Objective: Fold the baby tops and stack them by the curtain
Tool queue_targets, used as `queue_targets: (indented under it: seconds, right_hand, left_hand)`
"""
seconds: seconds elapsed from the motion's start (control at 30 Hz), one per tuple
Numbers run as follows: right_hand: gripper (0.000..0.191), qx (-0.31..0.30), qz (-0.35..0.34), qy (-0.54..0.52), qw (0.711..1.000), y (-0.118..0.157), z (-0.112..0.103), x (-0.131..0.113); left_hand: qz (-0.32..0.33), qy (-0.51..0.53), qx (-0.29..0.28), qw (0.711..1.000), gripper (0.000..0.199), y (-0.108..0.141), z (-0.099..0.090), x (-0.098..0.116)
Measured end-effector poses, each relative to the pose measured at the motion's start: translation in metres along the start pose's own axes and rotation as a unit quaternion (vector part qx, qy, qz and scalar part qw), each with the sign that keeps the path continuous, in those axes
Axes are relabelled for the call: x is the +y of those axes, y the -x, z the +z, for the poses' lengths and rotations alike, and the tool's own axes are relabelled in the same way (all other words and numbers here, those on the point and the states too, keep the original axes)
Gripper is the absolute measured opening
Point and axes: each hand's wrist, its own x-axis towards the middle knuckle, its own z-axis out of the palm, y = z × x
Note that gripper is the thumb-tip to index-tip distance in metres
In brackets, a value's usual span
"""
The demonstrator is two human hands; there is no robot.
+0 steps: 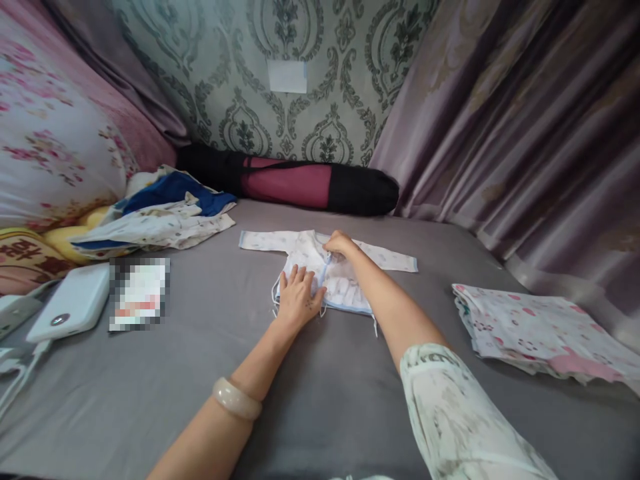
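A small white baby shirt [345, 292] with pale prints, light-blue edging and tie strings lies spread on the grey bed sheet [210, 373], both sleeves stretched sideways. My left hand [299, 297] rests flat on its lower left front, fingers apart. Up near the neckline, my right hand [339, 244] pinches the blue-trimmed edge of the front panel. My right forearm crosses over part of the shirt's right side and hides it.
A folded printed cloth [530, 330] lies at right. On the left are a white power bank [75, 303] with a cable, a blurred-out item [140, 293] and crumpled clothes [175, 207]. A long black-and-maroon bag [290, 180] lies along the wall.
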Motion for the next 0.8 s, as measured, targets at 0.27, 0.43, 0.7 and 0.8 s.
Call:
queue_targets:
  seconds: [0.27,0.43,0.7,0.8]
  right_hand:
    - [0.013,-0.021,0.007,-0.035,0.999,-0.006,0.007,0.002]
    - [0.015,0.024,-0.035,0.037,0.998,0.006,0.001,0.007]
    - [0.021,0.106,-0.09,0.093,0.986,0.017,0.007,0.02]
    - [0.024,0.098,-0.122,0.045,0.987,0.014,0.0,0.032]
  left_hand:
    - [-0.051,0.006,-0.062,0.997,0.052,0.0,0.004,-0.002]
    - [-0.057,0.003,-0.077,0.995,0.055,-0.001,0.002,-0.001]
    - [-0.06,0.006,-0.083,0.995,0.055,-0.002,0.004,-0.002]
    - [-0.055,0.005,-0.072,0.996,0.054,-0.002,0.007,-0.004]
